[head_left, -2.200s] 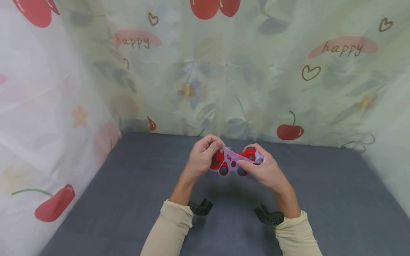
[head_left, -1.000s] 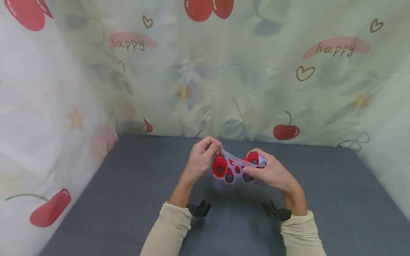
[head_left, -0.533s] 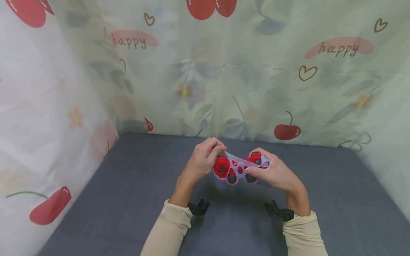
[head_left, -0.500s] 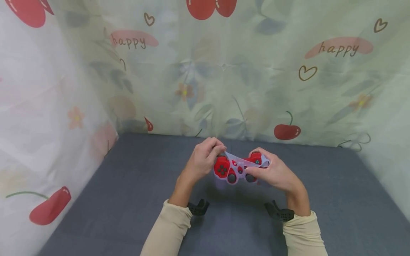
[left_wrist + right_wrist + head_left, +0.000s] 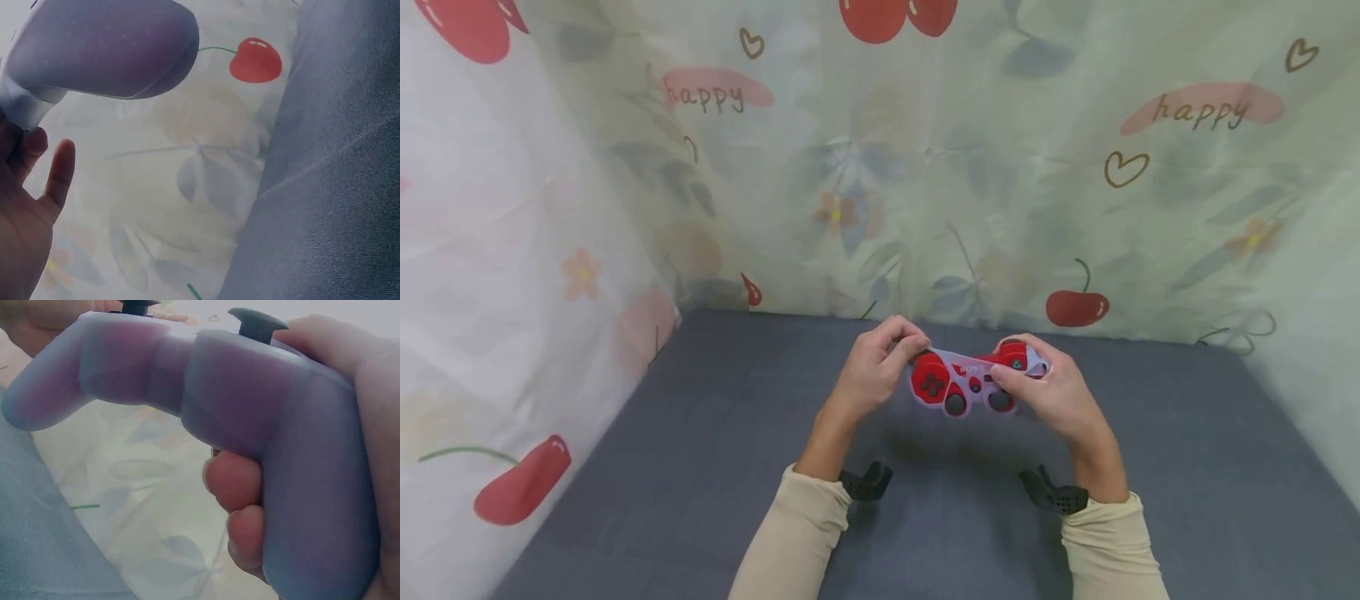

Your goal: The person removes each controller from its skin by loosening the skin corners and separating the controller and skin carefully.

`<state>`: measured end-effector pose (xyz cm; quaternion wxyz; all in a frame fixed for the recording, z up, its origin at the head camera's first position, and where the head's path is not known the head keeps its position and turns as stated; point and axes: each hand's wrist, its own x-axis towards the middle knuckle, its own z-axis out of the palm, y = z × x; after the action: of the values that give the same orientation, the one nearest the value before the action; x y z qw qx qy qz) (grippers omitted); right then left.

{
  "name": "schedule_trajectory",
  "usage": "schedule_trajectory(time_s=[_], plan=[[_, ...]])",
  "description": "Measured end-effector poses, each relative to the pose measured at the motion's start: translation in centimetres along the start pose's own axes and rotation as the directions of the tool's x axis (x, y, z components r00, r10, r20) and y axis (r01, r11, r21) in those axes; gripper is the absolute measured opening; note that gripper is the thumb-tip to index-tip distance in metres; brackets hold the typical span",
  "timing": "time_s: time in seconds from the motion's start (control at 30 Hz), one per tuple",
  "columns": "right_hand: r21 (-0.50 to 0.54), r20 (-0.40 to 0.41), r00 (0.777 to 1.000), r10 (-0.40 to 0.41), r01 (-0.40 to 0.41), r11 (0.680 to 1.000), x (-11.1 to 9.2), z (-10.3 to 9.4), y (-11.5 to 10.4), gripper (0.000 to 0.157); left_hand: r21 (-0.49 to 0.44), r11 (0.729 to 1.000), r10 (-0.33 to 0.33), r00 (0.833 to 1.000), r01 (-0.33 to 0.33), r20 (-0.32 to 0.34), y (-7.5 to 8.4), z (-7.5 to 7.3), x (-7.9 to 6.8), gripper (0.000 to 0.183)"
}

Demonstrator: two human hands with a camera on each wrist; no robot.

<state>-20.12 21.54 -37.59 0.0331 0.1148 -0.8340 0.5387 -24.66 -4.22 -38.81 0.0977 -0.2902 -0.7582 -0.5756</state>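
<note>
A red game controller (image 5: 932, 382) with dark thumbsticks is held above the table, mostly covered by a translucent lilac silicone sleeve (image 5: 312, 481). My left hand (image 5: 872, 367) pinches the sleeve's edge at the controller's upper left corner, drawing a taut strip across its top face. In the left wrist view the sleeve (image 5: 119, 50) covers one handle, and part of it stretches down to my fingers. My right hand (image 5: 1060, 390) grips the other handle, thumb on the front face, fingers curled underneath. Red buttons show bare at the upper right, where the sleeve's edge is bunched.
A dark grey cloth covers the table (image 5: 715, 433). Behind it hangs a pale curtain (image 5: 925, 208) printed with cherries and flowers, which also closes in the left side. Black camera mounts (image 5: 867, 482) are strapped to both wrists.
Both hands and the controller have shifted slightly right. The sleeve strip between the left fingers and the controller stands less high off the top than before. Both holds stay the same.
</note>
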Motion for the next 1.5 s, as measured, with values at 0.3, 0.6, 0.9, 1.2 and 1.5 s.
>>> schedule_trajectory(time_s=[0.3, 0.6, 0.9, 1.2, 1.5], plan=[[0.064, -0.068, 0.997, -0.030, 0.035, 0.997, 0.4, 0.3, 0.3, 0.030, -0.103, 0.995, 0.004, 1.000, -0.006, -0.018, -0.1, -0.2, -0.1, 0.008], [0.060, -0.153, 0.986, -0.065, 0.075, 0.995, 0.5, 0.5, 0.8, 0.015, -0.148, 0.989, 0.017, 1.000, -0.016, 0.004, -0.2, -0.3, -0.3, 0.007], [0.057, -0.188, 0.982, -0.010, 0.021, 0.998, 0.7, 0.6, 1.0, 0.019, -0.173, 0.982, -0.065, 0.993, 0.081, 0.101, -0.7, -0.8, -0.4, 0.006], [0.003, -0.230, 0.972, -0.052, 0.054, 0.999, 0.6, 0.9, 0.8, 0.030, -0.198, 0.973, 0.125, 0.992, -0.122, 0.004, -1.2, -0.6, -0.4, 0.013], [-0.096, -0.166, 0.953, -0.252, 0.239, 0.966, 0.4, 1.0, 0.9, 0.045, -0.246, 0.956, 0.140, 0.985, -0.162, -0.104, -1.9, -0.5, -0.3, 0.016]])
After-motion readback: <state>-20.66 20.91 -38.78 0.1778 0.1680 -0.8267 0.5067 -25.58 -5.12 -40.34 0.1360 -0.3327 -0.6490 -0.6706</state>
